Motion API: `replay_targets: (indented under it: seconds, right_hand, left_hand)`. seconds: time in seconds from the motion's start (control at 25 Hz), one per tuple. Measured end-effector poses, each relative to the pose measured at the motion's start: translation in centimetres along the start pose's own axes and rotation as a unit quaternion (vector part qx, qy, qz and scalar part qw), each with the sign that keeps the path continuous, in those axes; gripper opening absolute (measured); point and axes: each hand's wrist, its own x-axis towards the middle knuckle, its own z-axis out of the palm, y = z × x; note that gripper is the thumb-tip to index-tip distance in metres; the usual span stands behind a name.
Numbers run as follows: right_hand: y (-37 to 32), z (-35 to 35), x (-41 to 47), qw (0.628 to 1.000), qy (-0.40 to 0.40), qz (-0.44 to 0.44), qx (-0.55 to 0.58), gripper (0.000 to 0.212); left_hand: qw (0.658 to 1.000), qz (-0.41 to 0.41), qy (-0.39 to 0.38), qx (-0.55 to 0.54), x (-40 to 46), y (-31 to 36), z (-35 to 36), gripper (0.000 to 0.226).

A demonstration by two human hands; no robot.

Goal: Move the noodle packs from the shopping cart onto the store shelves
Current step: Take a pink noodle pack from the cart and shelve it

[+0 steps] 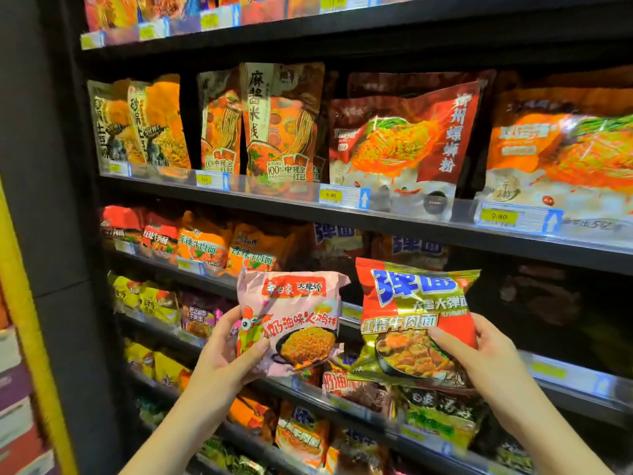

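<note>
My left hand [224, 354] grips a pink noodle pack [294, 317] by its lower left corner, thumb on the front. A red and gold noodle pack [411, 320] is held in my right hand [479, 354] by its right edge, thumb across the front. Both packs are raised side by side in front of the dark store shelves [394, 219], level with the third and fourth rows. The shopping cart is out of view.
Shelves are stocked with noodle bags: tall pouches [274, 125] on the upper row, red and orange packs [205, 245] below, yellow packs [147, 299] lower left. A dark gap [548, 296] sits right of the blue-lettered packs. Yellow price tags [330, 195] line the shelf edges.
</note>
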Motion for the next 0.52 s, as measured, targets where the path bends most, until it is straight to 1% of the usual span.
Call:
replay_targets:
  seconds: [0.16, 0.32, 0.4, 0.48, 0.52]
  right_hand:
    - [-0.2, 2.6, 3.4, 1.0, 0.001, -0.002, -0.004, 0.037]
    - [-0.9, 4.9, 7.7, 1.0, -0.01, -0.01, -0.003, 0.047]
    - [-0.8, 5.7, 9.6, 1.0, 0.0, 0.002, -0.014, 0.053]
    - [-0.3, 6.5, 11.6, 0.999, 0.006, 0.024, -0.033, 0.063]
    - [-0.1, 7.0, 12.5, 0.998, 0.013, 0.035, -0.041, 0.07]
  left_hand:
    - [1.0, 0.009, -0.022, 0.014, 3.3, 0.8, -0.9, 0.101]
    - [0.999, 0.013, -0.037, -0.007, 7.7, 1.0, -1.4, 0.099]
    - [0.999, 0.025, -0.041, -0.013, 9.3, 0.7, -1.5, 0.087]
    - [0.999, 0.039, -0.031, -0.019, 10.8, 0.4, -1.8, 0.062]
    - [0.999, 0.039, -0.026, -0.021, 11.5, 0.4, -2.0, 0.057]
